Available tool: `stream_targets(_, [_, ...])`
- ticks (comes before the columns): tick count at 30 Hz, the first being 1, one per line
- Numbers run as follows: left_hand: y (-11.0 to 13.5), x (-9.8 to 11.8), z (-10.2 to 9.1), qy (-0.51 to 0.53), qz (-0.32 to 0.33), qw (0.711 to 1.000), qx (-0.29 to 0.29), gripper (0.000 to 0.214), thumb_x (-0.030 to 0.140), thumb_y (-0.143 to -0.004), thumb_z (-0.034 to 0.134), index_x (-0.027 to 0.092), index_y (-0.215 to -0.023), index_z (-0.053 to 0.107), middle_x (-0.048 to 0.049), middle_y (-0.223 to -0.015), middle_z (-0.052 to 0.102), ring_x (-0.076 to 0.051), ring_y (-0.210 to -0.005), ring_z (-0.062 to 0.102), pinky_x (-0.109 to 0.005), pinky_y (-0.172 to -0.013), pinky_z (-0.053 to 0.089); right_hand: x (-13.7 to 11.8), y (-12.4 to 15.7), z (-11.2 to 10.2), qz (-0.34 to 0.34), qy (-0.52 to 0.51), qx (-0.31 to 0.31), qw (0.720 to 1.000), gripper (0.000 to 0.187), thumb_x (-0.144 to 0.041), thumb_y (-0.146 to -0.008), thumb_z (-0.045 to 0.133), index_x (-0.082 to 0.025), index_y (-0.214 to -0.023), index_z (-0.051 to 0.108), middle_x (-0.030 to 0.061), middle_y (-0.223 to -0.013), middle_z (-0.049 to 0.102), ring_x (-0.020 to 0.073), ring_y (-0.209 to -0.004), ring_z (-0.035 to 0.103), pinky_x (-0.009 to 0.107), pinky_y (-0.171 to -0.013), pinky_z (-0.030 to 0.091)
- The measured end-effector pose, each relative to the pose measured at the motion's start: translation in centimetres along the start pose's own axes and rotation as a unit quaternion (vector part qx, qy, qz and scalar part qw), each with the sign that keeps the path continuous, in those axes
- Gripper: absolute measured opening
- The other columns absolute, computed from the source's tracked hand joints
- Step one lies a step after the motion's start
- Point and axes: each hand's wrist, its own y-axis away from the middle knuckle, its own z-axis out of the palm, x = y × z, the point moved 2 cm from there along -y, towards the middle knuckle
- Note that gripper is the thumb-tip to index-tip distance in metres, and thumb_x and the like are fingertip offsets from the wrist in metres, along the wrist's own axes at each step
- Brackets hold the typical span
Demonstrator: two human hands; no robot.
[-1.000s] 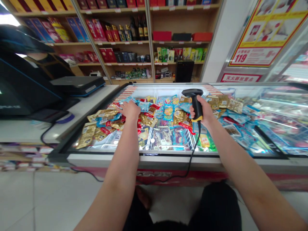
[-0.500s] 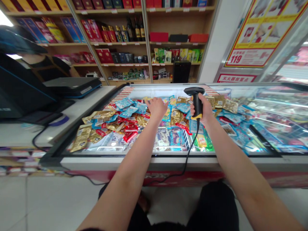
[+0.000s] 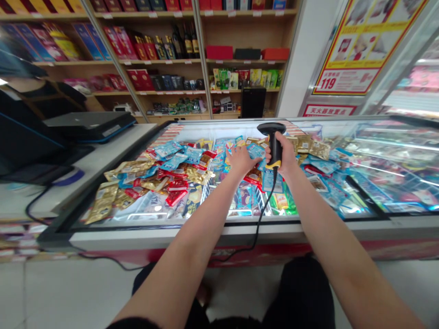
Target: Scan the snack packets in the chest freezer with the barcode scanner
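Observation:
My right hand [image 3: 286, 154] is wrapped round the handle of a black and yellow barcode scanner [image 3: 275, 148], held upright above the freezer top. A black cord hangs from the handle's base. My left hand [image 3: 242, 161] is palm down with fingers spread, over or on blue snack packets just left of the scanner; its fingertips' contact is hard to make out. Gold packets [image 3: 103, 198], red packets [image 3: 177, 192] and light blue packets [image 3: 168, 149] lie in a loose pile to the left. More blue and gold packets [image 3: 320, 150] lie to the right.
The packets rest on a glass-topped chest freezer [image 3: 137, 238]. At left, a counter [image 3: 137, 137] bears a flat black scale-like device [image 3: 92, 125] and a dark screen [image 3: 27, 132]. A person [image 3: 44, 93] stands behind it. Stocked shelves [image 3: 164, 61] line the back.
My left hand has moved right across the packets, closer to the scanner, uncovering part of the pile. My right hand still holds the scanner. The view has shifted slightly to the right.

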Motion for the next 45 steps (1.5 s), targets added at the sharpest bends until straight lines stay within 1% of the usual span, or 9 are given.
stream_targets(6, [-0.2, 0.2, -0.3, 0.065, 0.003, 0.997, 0.028, 0.061, 0.038, -0.073, 0.076, 0.019, -0.125, 0.05, -0.0152, -0.122, 0.066, -0.034, -0.126, 0.053, -0.05, -0.116, 0.019, 0.3, -0.1, 0.0, 0.003, 0.015, -0.02, 1.0, 0.038, -0.058, -0.089, 0.059, -0.021, -0.09, 0.055, -0.0043, -0.052, 0.054, 0.0105, -0.036, 0.05, 0.021, -0.035, 0.042])
stream_targets(10, [-0.9, -0.1, -0.1, 0.189, -0.023, 0.981, 0.035, 0.045, 0.02, -0.074, 0.069, 0.02, -0.116, 0.053, -0.012, -0.111, 0.069, -0.028, -0.109, 0.063, -0.04, -0.1, 0.041, 0.6, -0.3, -0.2, 0.006, 0.019, -0.028, 0.999, 0.032, -0.053, -0.089, 0.061, -0.021, -0.088, 0.053, -0.0043, -0.052, 0.055, 0.0103, -0.037, 0.051, 0.021, -0.034, 0.042])
stream_targets(13, [-1.7, -1.0, 0.0, 0.304, -0.077, 0.949, 0.04, 0.035, 0.017, -0.073, 0.068, 0.019, -0.107, 0.056, -0.0073, -0.093, 0.07, -0.023, -0.09, 0.066, -0.035, -0.085, 0.048, 0.8, -0.4, -0.1, 0.015, 0.023, -0.036, 0.999, 0.03, -0.05, -0.09, 0.061, -0.021, -0.088, 0.054, -0.0042, -0.052, 0.055, 0.0101, -0.036, 0.05, 0.02, -0.034, 0.042])
stream_targets(18, [-2.9, -3.2, -0.6, 0.472, -0.157, 0.866, 0.059, 0.016, 0.014, -0.07, 0.065, 0.018, -0.085, 0.06, -0.0015, -0.076, 0.066, -0.017, -0.076, 0.065, -0.03, -0.073, 0.051, 1.2, -0.2, 0.0, 0.025, 0.05, -0.049, 0.997, 0.033, -0.053, -0.088, 0.063, -0.021, -0.089, 0.056, -0.0026, -0.053, 0.057, 0.0113, -0.036, 0.051, 0.021, -0.033, 0.043])
stream_targets(21, [-3.0, -4.4, -1.1, 0.522, -0.208, 0.824, 0.073, 0.011, 0.013, -0.067, 0.064, 0.017, -0.075, 0.058, 0.0019, -0.067, 0.06, -0.013, -0.065, 0.06, -0.027, -0.066, 0.05, 1.6, -0.1, 0.3, 0.049, 0.078, -0.065, 0.994, 0.035, -0.055, -0.089, 0.061, -0.02, -0.089, 0.057, -0.0014, -0.052, 0.057, 0.0121, -0.035, 0.051, 0.022, -0.032, 0.043])
stream_targets(25, [-2.9, -5.7, -1.7, 0.552, -0.237, 0.794, 0.095, 0.012, 0.012, -0.067, 0.064, 0.017, -0.071, 0.054, 0.0055, -0.059, 0.051, -0.009, -0.055, 0.052, -0.025, -0.061, 0.048, 2.0, 0.0, 0.5, 0.083, 0.106, -0.076, 0.988, 0.034, -0.053, -0.092, 0.058, -0.019, -0.091, 0.058, -0.0002, -0.052, 0.058, 0.0124, -0.035, 0.05, 0.022, -0.031, 0.043])
stream_targets(27, [-3.0, -6.4, -1.8, 0.551, -0.246, 0.791, 0.102, 0.012, 0.013, -0.066, 0.064, 0.018, -0.073, 0.055, 0.0056, -0.059, 0.052, -0.009, -0.055, 0.052, -0.023, -0.059, 0.047, 2.1, 0.1, 0.5, 0.093, 0.111, -0.079, 0.986, 0.035, -0.053, -0.092, 0.058, -0.019, -0.091, 0.058, -0.0001, -0.052, 0.058, 0.0122, -0.035, 0.05, 0.022, -0.031, 0.042])
stream_targets(34, [-3.5, -8.1, -1.8, 0.521, -0.25, 0.807, 0.122, 0.014, 0.018, -0.066, 0.067, 0.018, -0.078, 0.06, 0.0054, -0.061, 0.054, -0.01, -0.057, 0.052, -0.02, -0.057, 0.043, 1.8, 0.2, 0.3, 0.092, 0.127, -0.094, 0.983, 0.036, -0.054, -0.089, 0.061, -0.018, -0.091, 0.059, 0.0001, -0.051, 0.058, 0.0126, -0.034, 0.049, 0.022, -0.03, 0.042])
stream_targets(45, [-3.4, -8.1, -2.0, 0.517, -0.252, 0.807, 0.132, 0.013, 0.017, -0.066, 0.067, 0.018, -0.076, 0.06, 0.0064, -0.06, 0.05, -0.009, -0.058, 0.05, -0.02, -0.058, 0.041, 2.0, 0.4, 0.5, 0.102, 0.149, -0.113, 0.977, 0.033, -0.051, -0.092, 0.057, -0.018, -0.088, 0.058, 0.0007, -0.05, 0.057, 0.0131, -0.033, 0.049, 0.023, -0.029, 0.043])
